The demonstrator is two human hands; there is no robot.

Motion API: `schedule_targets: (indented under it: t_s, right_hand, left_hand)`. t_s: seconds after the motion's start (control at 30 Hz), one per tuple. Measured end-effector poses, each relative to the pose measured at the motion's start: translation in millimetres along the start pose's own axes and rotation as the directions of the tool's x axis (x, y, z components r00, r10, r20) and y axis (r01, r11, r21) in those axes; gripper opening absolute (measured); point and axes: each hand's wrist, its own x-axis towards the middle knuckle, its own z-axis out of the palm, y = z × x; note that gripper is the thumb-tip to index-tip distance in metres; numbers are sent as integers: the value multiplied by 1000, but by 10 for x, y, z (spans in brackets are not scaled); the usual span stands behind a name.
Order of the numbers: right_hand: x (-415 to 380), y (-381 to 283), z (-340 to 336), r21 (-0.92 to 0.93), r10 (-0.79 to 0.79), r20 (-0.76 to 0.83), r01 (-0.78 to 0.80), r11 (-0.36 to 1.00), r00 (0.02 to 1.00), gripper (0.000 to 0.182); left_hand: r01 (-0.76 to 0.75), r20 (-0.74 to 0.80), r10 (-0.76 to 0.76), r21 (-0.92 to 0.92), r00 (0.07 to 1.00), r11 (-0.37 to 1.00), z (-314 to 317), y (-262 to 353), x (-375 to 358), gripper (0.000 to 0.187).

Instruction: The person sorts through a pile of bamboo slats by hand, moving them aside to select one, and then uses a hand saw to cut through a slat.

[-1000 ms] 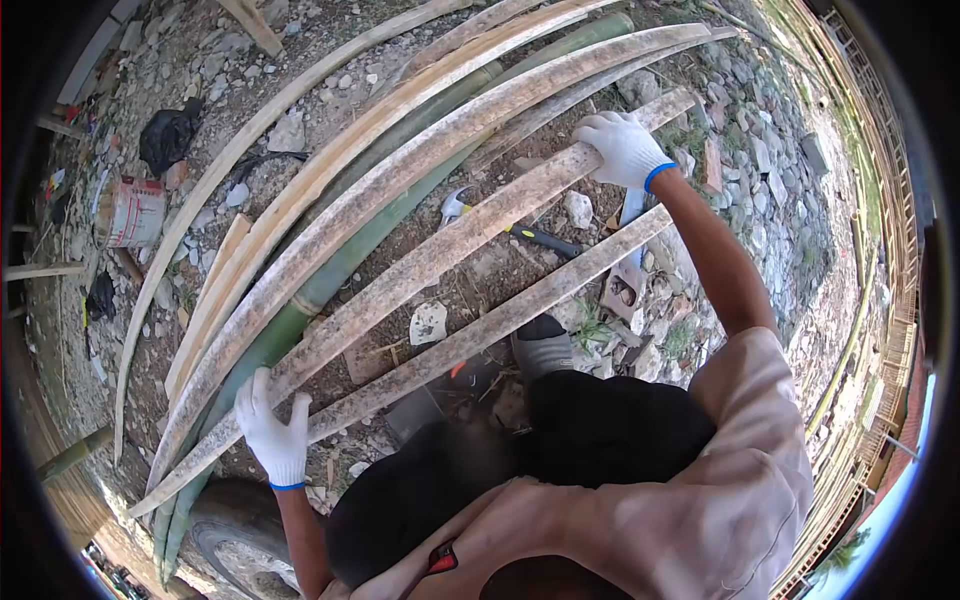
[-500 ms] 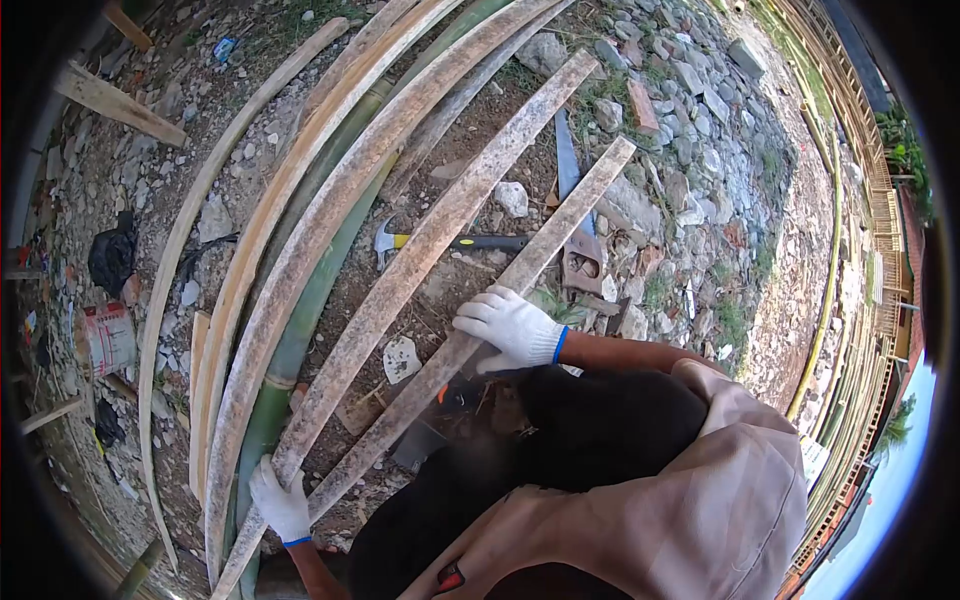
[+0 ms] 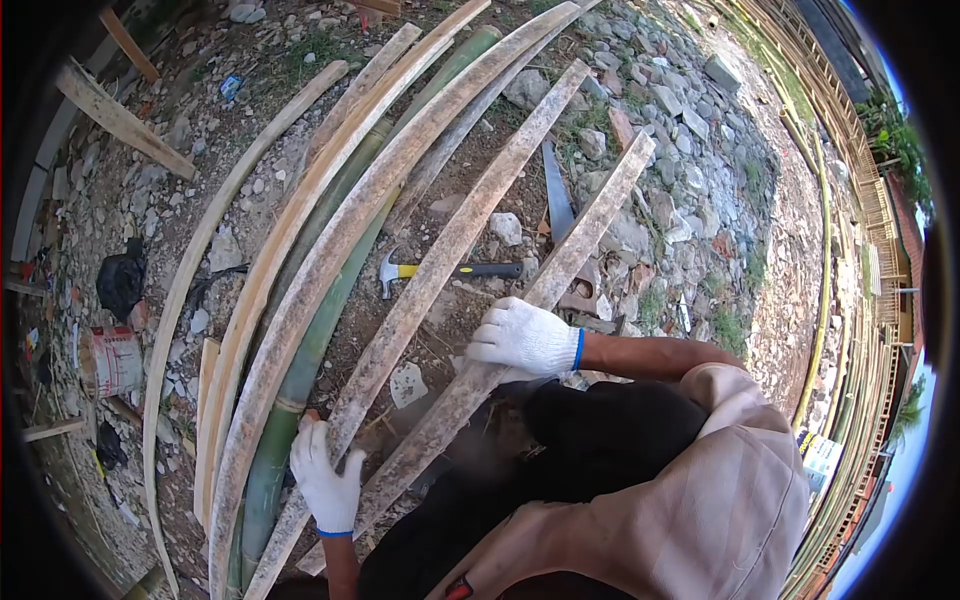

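Both my hands wear white knit gloves with blue cuffs. My right hand (image 3: 528, 337) is closed over the nearest wooden plank (image 3: 590, 228), a long, weathered, stained piece tilted across the ground in front of my knees. My left hand (image 3: 326, 482) lies over the lower part of a second wooden plank (image 3: 450, 245), with fingers stretched along its left edge and thumb apart on the other side. A small reddish-brown piece shows at its fingertips; I cannot make out what it is. Between the planks and beyond lie a claw hammer (image 3: 460, 270) and a handsaw (image 3: 557, 190), its handle partly hidden behind the nearest plank.
Several more planks (image 3: 250, 300) and a green bamboo pole (image 3: 325, 330) lie side by side to the left. A heap of stones (image 3: 690, 180) spreads at the upper right. A torn paper bag (image 3: 112, 362) and a black plastic bag (image 3: 122, 278) lie far left among rubble.
My left hand has moved up along its plank and its fingers have straightened. The nearest plank has shifted to the right with my right hand on it, covering more of the saw handle.
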Motion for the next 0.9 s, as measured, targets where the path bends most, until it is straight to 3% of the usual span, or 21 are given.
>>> schedule_targets:
  t_s: [0.03, 0.1, 0.17, 0.23, 0.27, 0.37, 0.43, 0.5, 0.57, 0.63, 0.7, 0.77, 0.9]
  right_hand:
    - [-15, 43, -82, 2, 13, -2, -13, 1000, 1000, 49]
    - [-3, 194, -212, -37, -24, -9, 24, 999, 1000, 53]
    - [54, 406, -249, -48, -42, 17, 42, 998, 999, 58]
    - [171, 556, -278, -12, -99, -79, 98, 995, 992, 62]
    - [206, 670, -247, 31, -101, -109, 105, 994, 989, 66]
    - [298, 955, -224, 36, -73, -90, 76, 996, 993, 71]
    - [286, 1099, -253, 17, -50, -97, 52, 999, 994, 72]
    - [251, 1254, -296, 5, -20, -101, 20, 1000, 995, 73]
    - [185, 1434, -337, -87, -36, -147, 23, 996, 988, 72]
    - [186, 1543, -299, -100, -56, -153, 41, 994, 987, 69]
    - [257, 1665, -234, -113, -54, -139, 38, 993, 989, 68]
    - [303, 1753, -165, -82, 2, -111, -11, 997, 994, 69]
    - [380, 1887, -1, -60, -14, -155, 5, 998, 988, 65]
  left_hand:
    - [-11, 7, 11, 0, 1000, 1000, -102, 26, -53, 76]
    - [127, 46, -119, -245, 992, 961, -341, 69, -113, 75]
    - [58, 19, -55, -205, 998, 977, -654, 187, -70, 76]
    - [93, 171, -69, -138, 983, 986, -944, 303, -84, 77]
    - [-32, 168, 33, -5, 985, 999, -1026, 354, -83, 81]
    - [-53, 150, 29, 162, 988, 985, -1038, 512, -130, 80]
    - [-79, 166, 50, 172, 985, 982, -996, 468, -211, 85]
    - [22, 342, -122, 283, 932, 959, -976, 435, -259, 109]
    - [96, 356, -206, 302, 911, 949, -818, 383, -359, 106]
    - [112, 124, -135, 180, 983, 977, -428, 154, -517, 89]
    - [79, 150, -109, 195, 983, 978, -241, 141, -401, 91]
    - [130, 222, -177, 213, 959, 968, -65, 89, -341, 85]
    - [114, 154, -136, 148, 979, 982, 160, 110, -264, 78]
